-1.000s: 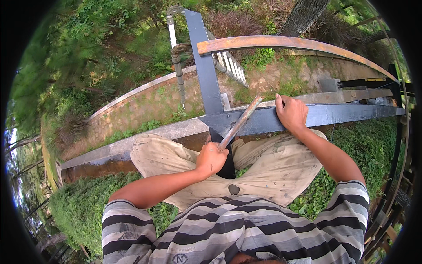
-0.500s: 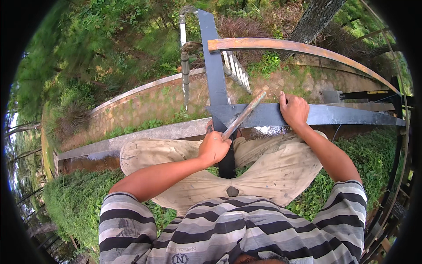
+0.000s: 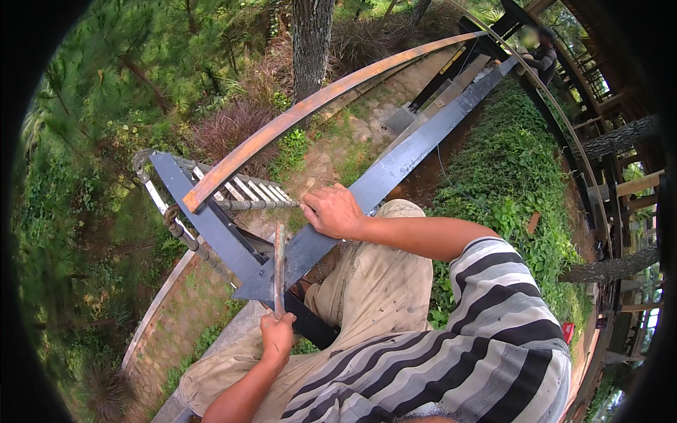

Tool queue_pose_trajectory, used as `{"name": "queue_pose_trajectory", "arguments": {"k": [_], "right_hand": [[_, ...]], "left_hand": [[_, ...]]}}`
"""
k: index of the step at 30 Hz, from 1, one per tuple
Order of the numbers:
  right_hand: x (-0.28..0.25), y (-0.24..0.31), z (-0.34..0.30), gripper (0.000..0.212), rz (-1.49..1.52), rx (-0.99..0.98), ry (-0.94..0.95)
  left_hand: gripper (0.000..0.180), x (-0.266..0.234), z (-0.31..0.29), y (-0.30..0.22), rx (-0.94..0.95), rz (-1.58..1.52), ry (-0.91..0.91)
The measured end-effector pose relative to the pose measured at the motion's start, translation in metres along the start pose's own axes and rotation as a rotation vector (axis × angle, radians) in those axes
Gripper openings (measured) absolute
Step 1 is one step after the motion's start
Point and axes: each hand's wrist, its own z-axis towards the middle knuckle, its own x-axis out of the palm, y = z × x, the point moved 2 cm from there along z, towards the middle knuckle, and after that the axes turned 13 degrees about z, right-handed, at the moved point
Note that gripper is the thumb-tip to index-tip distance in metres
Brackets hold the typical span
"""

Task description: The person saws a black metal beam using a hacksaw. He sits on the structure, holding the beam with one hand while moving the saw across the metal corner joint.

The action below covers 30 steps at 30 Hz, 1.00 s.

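Observation:
My left hand point(image 3: 277, 335) is closed around the lower end of a worn, brownish rod point(image 3: 279, 271), which points away from me across the corner of a dark grey beam point(image 3: 381, 180). Farther along that beam my right hand point(image 3: 336, 211) is closed over its far edge, fingers curled and partly hidden. Something thin, too small to make out, shows by its fingertips. A second grey beam point(image 3: 204, 211) meets the first at the corner. A curved, rust-coloured bar point(image 3: 331, 92) lies on the second beam and runs to the far right.
A ladder point(image 3: 247, 189) leans just beyond the grey corner. Below are a stone path point(image 3: 166, 324) and dense green ground cover point(image 3: 486, 190). A tree trunk point(image 3: 311, 56) stands ahead. Another person point(image 3: 541, 56) is by the dark framework at the upper right.
My view has swung to the right, so the beams now slant up to the right and another person shows. The rod stays in my left hand; my right hand stays on the beam.

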Motion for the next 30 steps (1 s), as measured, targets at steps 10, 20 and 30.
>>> {"name": "queue_pose_trajectory", "arguments": {"k": [10, 20, 30], "right_hand": [[0.007, -0.015, -0.003, 0.014, 0.238, 0.201, -0.087], [0.009, -0.015, -0.002, 0.015, 0.089, 0.228, -0.032], [0.010, 0.008, 0.015, 0.027, -0.041, 0.027, 0.113]], "left_hand": [[0.018, 0.000, 0.003, 0.009, 0.000, -0.085, 0.051], [0.016, 0.000, 0.004, 0.012, 0.008, -0.110, 0.067], [0.016, -0.003, 0.003, 0.002, -0.025, -0.139, 0.070]]}}
